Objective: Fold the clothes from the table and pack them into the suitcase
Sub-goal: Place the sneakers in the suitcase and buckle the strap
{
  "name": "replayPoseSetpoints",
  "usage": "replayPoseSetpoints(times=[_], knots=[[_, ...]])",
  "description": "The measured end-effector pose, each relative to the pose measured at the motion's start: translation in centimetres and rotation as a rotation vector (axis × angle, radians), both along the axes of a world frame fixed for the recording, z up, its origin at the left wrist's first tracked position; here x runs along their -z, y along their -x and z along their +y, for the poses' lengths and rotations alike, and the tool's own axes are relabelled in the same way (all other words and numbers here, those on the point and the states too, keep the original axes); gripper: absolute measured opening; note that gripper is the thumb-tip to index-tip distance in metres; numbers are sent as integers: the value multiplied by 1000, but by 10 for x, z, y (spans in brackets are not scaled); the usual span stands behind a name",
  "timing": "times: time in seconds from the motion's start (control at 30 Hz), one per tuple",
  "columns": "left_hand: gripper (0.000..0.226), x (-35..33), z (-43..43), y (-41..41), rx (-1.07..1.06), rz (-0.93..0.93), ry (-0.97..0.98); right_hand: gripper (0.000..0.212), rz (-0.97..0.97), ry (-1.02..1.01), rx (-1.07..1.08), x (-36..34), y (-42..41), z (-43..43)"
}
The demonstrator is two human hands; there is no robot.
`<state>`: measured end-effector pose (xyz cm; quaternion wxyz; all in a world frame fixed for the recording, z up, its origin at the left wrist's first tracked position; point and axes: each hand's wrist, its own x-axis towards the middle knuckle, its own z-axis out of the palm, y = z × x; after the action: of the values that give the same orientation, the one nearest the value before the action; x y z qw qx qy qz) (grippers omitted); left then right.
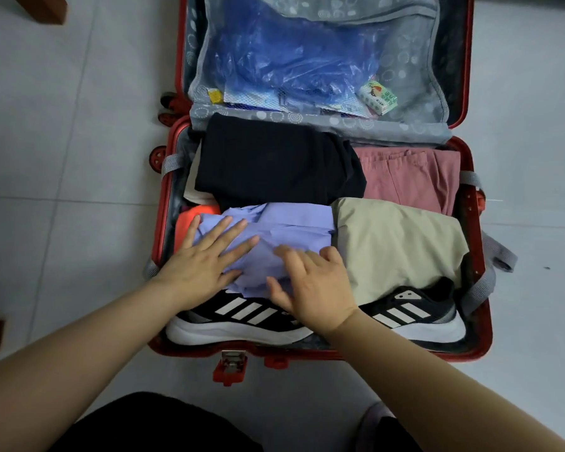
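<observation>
The lavender shirt (294, 223) lies under the left hand (203, 265) and right hand (317, 288), both spread flat, pressing it; its long axis runs left-right in the suitcase (163, 203)

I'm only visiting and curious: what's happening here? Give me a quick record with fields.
place: red suitcase lying open on a tiled floor
left hand: flat, fingers spread, pressing the lilac shirt
right hand: resting on the same shirt, slightly blurred
other clothes packed: black garment, pink garment, beige garment
shoes: black striped trainers along the near edge
lid: mesh pocket holding a blue plastic bag
</observation>
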<state>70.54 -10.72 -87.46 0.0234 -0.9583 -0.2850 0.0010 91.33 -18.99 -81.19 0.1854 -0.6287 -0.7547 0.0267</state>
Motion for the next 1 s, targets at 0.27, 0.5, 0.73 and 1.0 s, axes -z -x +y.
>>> replayPoseSetpoints(times=[0.27, 0.5, 0.73, 1.0], knots=[[82, -21, 8, 35, 33, -6, 62, 83, -191, 251, 39, 21, -10, 0], [41, -40, -10, -22, -90, -156, 99, 90, 26, 414, 27, 25, -21, 5], [72, -4, -9, -5, -142, 123, 245, 89, -172, 729, -4, 30, -24, 11], [94, -26, -4, -18, -206, 349, 473, 88, -262, 849, -50, 20, -28, 21]])
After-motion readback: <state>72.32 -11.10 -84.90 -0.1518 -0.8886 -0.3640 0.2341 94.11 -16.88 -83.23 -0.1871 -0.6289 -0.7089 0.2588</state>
